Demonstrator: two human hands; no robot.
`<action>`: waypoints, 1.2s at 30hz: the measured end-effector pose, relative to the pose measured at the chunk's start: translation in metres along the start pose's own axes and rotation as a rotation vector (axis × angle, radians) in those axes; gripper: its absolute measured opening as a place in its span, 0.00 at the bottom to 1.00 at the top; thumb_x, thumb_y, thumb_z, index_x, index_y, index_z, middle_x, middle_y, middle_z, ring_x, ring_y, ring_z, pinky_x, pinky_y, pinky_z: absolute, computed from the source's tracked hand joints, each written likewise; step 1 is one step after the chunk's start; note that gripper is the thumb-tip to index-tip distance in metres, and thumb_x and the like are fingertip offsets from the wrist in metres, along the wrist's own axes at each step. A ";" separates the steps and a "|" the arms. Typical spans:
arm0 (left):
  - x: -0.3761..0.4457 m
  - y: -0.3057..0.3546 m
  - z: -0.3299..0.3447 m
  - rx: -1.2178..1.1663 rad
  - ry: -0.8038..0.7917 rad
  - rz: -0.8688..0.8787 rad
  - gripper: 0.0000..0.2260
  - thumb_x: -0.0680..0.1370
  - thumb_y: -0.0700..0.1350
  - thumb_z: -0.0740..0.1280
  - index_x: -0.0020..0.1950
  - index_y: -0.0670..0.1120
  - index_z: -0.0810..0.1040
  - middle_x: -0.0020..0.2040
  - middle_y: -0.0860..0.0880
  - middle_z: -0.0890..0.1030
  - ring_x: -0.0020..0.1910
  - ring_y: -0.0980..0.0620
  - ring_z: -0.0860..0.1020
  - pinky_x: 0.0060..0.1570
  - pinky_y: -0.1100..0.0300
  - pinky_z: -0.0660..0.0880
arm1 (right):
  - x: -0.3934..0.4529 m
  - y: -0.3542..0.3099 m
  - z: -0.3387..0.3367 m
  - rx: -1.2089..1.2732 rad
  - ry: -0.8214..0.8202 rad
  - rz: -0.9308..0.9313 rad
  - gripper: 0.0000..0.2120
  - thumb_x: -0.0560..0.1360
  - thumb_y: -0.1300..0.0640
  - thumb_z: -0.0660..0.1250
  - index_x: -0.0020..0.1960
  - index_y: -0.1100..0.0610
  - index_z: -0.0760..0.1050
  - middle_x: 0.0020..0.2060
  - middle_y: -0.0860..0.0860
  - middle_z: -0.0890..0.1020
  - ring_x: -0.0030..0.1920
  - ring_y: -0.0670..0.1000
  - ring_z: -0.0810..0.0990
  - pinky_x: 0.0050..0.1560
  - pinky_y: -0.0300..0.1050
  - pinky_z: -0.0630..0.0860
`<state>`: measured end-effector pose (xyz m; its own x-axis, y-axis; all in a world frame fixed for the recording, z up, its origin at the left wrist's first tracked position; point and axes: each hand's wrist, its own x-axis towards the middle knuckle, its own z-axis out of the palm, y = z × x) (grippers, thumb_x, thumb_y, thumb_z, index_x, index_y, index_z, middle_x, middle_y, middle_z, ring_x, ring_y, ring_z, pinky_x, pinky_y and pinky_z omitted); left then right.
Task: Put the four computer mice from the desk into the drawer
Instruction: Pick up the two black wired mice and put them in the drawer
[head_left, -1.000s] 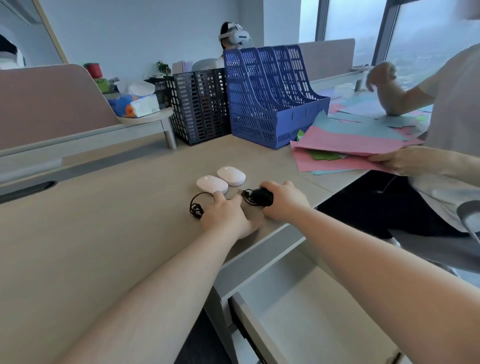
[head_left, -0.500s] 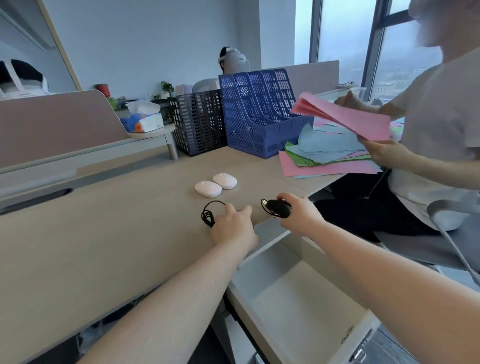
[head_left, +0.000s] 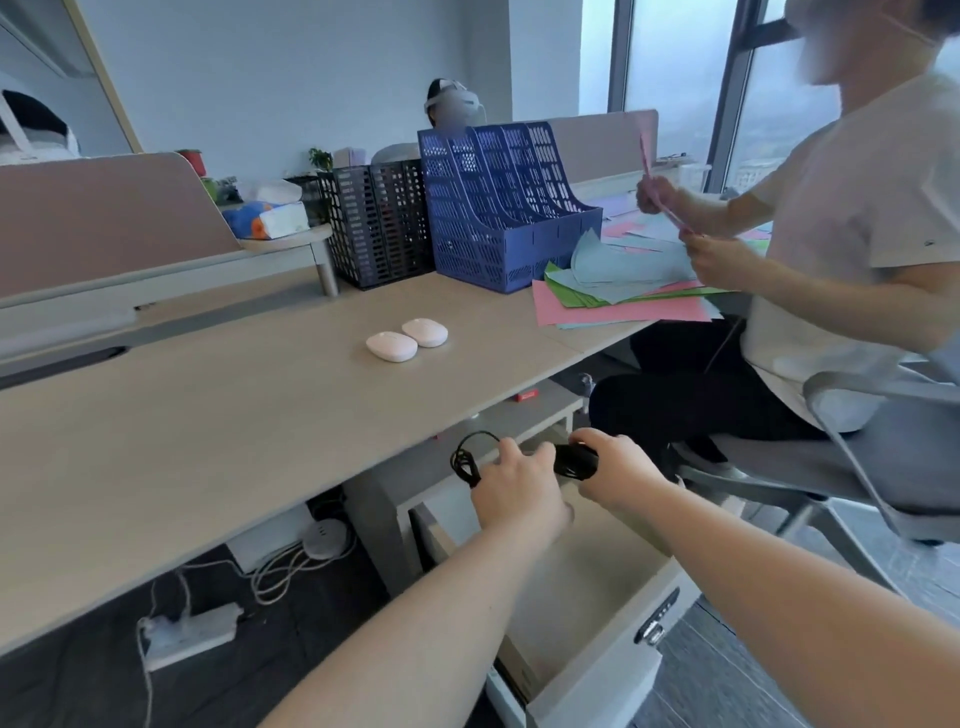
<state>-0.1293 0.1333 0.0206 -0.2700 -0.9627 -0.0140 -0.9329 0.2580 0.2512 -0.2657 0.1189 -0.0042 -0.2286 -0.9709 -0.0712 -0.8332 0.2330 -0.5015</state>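
Two white wireless mice (head_left: 392, 346) (head_left: 425, 332) lie side by side on the light wooden desk (head_left: 208, 415). Over the open white drawer (head_left: 613, 618), below the desk edge, my right hand (head_left: 615, 470) grips a black wired mouse (head_left: 574, 460). My left hand (head_left: 519, 491) is closed around another black mouse, mostly hidden under my palm, with its coiled black cable (head_left: 467, 460) sticking out to the left. Both hands hover above the drawer's back part.
A blue file rack (head_left: 498, 208) and a black mesh rack (head_left: 379, 223) stand at the desk's back. A seated person (head_left: 831, 260) on the right handles coloured paper sheets (head_left: 618, 296). A power strip (head_left: 189, 634) and cables lie on the floor under the desk.
Both hands lifted the black wired mice off the desk and carried them down and toward me, over the open drawer. The white mice stayed put.
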 end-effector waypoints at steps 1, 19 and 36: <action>0.000 0.001 0.010 0.007 -0.020 -0.005 0.19 0.74 0.51 0.69 0.62 0.52 0.67 0.61 0.44 0.66 0.57 0.39 0.71 0.44 0.52 0.71 | 0.000 0.004 0.006 0.009 -0.017 0.011 0.27 0.69 0.61 0.66 0.66 0.47 0.68 0.53 0.57 0.75 0.46 0.58 0.79 0.38 0.46 0.77; 0.073 -0.062 0.118 0.077 -0.187 -0.150 0.21 0.75 0.53 0.67 0.65 0.52 0.66 0.64 0.44 0.65 0.59 0.40 0.69 0.43 0.53 0.71 | 0.083 0.030 0.112 0.011 -0.118 0.089 0.27 0.72 0.60 0.63 0.68 0.44 0.64 0.58 0.56 0.69 0.55 0.61 0.76 0.51 0.51 0.78; 0.080 -0.065 0.135 -0.111 -0.314 -0.150 0.28 0.76 0.53 0.69 0.72 0.49 0.63 0.72 0.42 0.57 0.65 0.40 0.65 0.59 0.50 0.71 | 0.086 0.042 0.133 0.013 -0.085 0.084 0.31 0.74 0.50 0.67 0.74 0.48 0.59 0.66 0.55 0.70 0.64 0.59 0.73 0.61 0.54 0.75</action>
<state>-0.1223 0.0508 -0.1274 -0.2083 -0.9130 -0.3509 -0.9409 0.0891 0.3267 -0.2531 0.0375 -0.1463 -0.2530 -0.9494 -0.1860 -0.8061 0.3132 -0.5021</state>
